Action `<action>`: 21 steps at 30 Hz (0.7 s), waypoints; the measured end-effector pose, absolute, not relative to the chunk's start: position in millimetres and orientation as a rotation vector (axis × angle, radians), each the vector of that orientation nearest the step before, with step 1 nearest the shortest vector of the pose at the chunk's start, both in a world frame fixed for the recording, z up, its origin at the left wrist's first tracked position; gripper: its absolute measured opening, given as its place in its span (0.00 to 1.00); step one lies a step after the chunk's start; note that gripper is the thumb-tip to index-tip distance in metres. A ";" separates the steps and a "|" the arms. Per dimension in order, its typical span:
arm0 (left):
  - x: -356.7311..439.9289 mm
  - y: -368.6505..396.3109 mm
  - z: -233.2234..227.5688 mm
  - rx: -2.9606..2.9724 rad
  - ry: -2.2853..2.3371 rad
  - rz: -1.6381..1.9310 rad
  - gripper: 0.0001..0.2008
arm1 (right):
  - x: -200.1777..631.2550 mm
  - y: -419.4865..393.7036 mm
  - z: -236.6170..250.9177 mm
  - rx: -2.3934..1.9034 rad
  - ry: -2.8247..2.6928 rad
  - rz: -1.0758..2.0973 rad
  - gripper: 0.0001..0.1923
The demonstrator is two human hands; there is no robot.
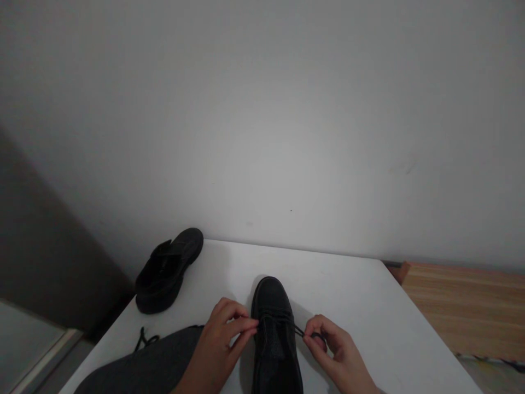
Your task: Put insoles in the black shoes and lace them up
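Both hands pinched lace ends: left hand [223, 342] and right hand [334, 350] flanked the shoe [274, 328], toe probably pointing at the worktop's [361, 306] far edge.

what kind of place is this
Probably a plain room in a home, though little shows. A white table stands against a bare wall, with a wooden surface beside it. Two black shoes sit on the table; both hands hold the laces of the near shoe.

Near shoe [274, 323]: matt black, mesh-like cloth tongue, thin cord lace [298, 330] | far-left shoe [168, 269]: matt black, smooth | table [361, 306]: smooth white, faint sheen | right floor [471, 306]: wood grain | wall [262, 120]: matt, plain
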State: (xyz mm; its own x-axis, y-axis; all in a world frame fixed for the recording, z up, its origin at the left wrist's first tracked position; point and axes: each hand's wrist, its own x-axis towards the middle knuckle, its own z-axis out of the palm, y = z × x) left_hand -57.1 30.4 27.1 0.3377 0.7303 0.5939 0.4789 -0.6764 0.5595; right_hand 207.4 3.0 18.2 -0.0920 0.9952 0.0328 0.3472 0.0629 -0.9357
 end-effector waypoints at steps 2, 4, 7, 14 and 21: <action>-56.8 31.2 26.9 2.329 1.075 1.261 0.07 | 208.2 2.5 18.1 -1.387 -1.564 1.045 0.13; -56.5 32.1 26.3 2.338 1.063 1.265 0.06 | 208.6 2.4 17.9 -1.385 -1.574 1.042 0.13; -55.6 32.5 25.5 2.333 1.062 1.254 0.05 | 208.7 2.5 18.3 -1.368 -1.562 1.047 0.12; -54.6 29.7 30.9 2.279 1.153 1.124 0.06 | 207.5 2.3 22.4 -1.358 -1.565 1.027 0.11; -55.3 29.9 29.9 2.291 1.087 1.124 0.09 | 202.2 3.1 15.4 -1.359 -1.566 1.003 0.10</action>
